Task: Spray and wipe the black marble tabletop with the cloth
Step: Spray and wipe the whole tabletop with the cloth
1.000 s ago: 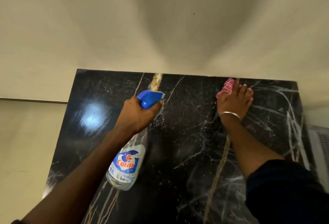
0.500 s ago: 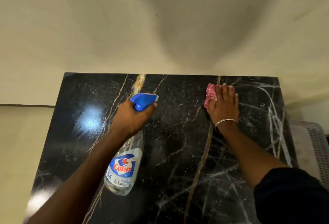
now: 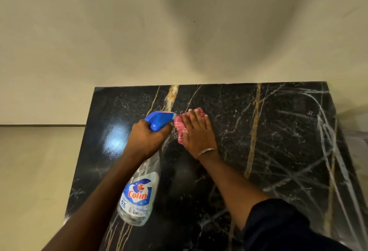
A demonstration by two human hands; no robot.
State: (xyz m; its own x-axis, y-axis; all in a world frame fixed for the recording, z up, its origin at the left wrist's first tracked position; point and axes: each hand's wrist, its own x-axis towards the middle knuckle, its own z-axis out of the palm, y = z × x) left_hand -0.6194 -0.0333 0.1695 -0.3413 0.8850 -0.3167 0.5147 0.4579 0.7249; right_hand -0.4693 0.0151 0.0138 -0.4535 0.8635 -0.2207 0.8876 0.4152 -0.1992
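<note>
Right hand [image 3: 199,131] lies flat, pressing the pink checked cloth [image 3: 180,129] onto the glossy black marble counter [image 3: 278,141], gold and white veins showing. Left hand [image 3: 148,141], grip wrapped around the clear blue-nozzled spray bottle [image 3: 139,197], sits just beside the cloth.

Both arms reach forward, forearms bare. The left hand [image 3: 147,139] is curled in a closed grip, knuckles up; the right hand [image 3: 196,131] lies flat, palm down, fingers [image 3: 194,118] together, apparently pressing, a thin bangle [image 3: 207,151] at the wrist.
</note>
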